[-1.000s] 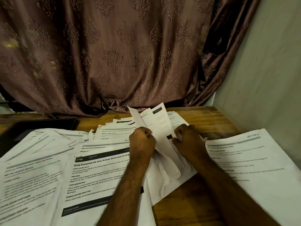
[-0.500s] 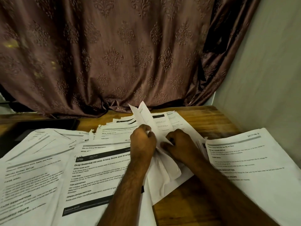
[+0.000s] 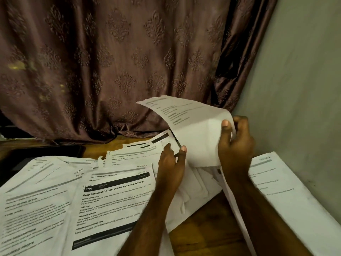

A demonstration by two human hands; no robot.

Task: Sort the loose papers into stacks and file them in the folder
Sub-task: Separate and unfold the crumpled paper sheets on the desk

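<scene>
Sheet [image 3: 114,200]: "3703", "Drop Essential Oil"

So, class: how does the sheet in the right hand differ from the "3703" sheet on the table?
The held sheet is lifted and curled over; the 3703 sheet lies flat. The right hand grips the held sheet; no hand grips the 3703 sheet, though the left forearm crosses it. Both are white printed pages.

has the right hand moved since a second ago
Yes. The right hand has lifted a sheet up and rightward, toward the wall, away from the pile on the table.
</scene>
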